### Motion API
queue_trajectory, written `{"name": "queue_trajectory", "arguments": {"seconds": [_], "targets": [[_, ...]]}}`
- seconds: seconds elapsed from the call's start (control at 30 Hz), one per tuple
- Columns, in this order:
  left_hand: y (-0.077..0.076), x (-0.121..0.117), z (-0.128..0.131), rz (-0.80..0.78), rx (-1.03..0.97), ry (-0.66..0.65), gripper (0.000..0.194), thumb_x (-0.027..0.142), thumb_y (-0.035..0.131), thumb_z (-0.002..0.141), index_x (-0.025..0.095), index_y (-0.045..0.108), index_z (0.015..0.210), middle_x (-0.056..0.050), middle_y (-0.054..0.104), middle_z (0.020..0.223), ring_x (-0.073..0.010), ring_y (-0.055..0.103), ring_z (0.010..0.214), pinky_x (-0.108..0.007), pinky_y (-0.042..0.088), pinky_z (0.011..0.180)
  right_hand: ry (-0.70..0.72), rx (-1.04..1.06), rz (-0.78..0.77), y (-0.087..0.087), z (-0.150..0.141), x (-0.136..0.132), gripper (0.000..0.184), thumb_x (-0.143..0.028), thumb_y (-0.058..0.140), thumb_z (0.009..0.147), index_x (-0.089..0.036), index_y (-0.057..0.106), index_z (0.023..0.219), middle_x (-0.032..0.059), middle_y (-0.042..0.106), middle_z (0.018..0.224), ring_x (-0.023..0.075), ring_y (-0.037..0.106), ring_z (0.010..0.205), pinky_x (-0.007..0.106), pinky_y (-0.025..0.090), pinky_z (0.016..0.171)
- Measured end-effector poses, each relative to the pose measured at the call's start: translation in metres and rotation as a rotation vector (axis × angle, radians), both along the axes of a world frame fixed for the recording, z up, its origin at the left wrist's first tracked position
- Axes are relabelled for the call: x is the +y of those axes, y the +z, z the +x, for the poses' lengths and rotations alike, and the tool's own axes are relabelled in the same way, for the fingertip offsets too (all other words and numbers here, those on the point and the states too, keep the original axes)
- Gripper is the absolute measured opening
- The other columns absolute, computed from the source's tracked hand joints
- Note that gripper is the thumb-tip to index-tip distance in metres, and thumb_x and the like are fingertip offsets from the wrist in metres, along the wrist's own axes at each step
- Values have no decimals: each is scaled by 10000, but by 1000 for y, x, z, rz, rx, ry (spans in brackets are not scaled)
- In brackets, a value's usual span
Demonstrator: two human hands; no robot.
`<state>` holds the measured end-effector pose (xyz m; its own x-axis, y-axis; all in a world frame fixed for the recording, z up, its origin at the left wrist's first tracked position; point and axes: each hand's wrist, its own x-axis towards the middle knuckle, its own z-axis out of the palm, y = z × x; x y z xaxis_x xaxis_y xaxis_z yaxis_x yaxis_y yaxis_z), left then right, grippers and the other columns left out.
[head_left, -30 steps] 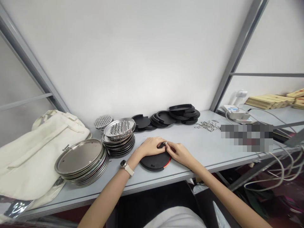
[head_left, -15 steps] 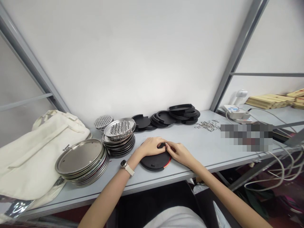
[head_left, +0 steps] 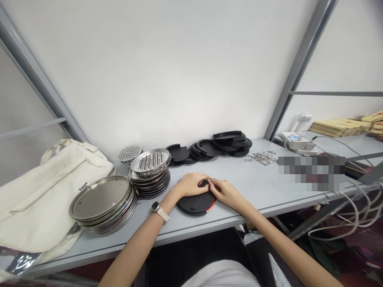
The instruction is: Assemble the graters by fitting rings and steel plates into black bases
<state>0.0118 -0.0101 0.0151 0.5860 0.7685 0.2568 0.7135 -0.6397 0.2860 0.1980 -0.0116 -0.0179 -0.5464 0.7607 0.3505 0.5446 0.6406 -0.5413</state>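
Note:
A black round disc [head_left: 191,204] lies on the table in front of me, with a red and gold strip showing at its right edge. My left hand [head_left: 193,184] rests over its far side, fingers curled on the rim and thumb bent inward, gripping it. At the far right of that rim, my right hand [head_left: 221,189] is closed in a pinch, its fingertips meeting those of the left. A tiny shiny bit shows between the fingertips, too small to name. Both hands hide the far part of the disc.
Several black discs [head_left: 209,148] are piled along the wall. Small metal hooks [head_left: 261,158] lie heaped to their right. On the left stand round metal plates [head_left: 101,199], perforated metal discs [head_left: 151,161] and a cream cloth bag [head_left: 54,179]. White cables [head_left: 356,207] hang at the right.
Both hands stay at the same place on the disc. Only the fingertips have shifted slightly, and the shiny bit between them looks different.

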Motion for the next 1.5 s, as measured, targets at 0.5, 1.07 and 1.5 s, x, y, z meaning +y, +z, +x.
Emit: {"name": "queue_trajectory", "arguments": {"seconds": [0.5, 1.07, 1.5], "targets": [[0, 0, 0, 10, 77, 16, 184, 314, 496, 847, 234, 644, 921, 4, 593, 773, -142, 537, 673, -243, 357, 620, -53, -16, 8, 0, -1, 1, 293, -281, 326, 938, -180, 591, 862, 38, 648, 693, 155, 576, 566, 239, 365, 557], [0, -1, 1, 8, 42, 2, 252, 280, 515, 838, 257, 629, 1061, 6, 638, 887, -152, 572, 745, -247, 375, 636, -11, 2, 13, 1, 0, 0, 358, -320, 320, 951, -180, 631, 1058, 51, 700, 763, 180, 633, 619, 251, 421, 614], [-1, 0, 0, -2, 59, 40, 248, 315, 510, 838, 201, 607, 1037, -23, 611, 917, -160, 576, 771, -254, 417, 672, -42, -32, 53, -2, 0, 1, 338, -315, 306, 964, -193, 614, 894, 43, 672, 709, 163, 592, 561, 240, 354, 549]]}}
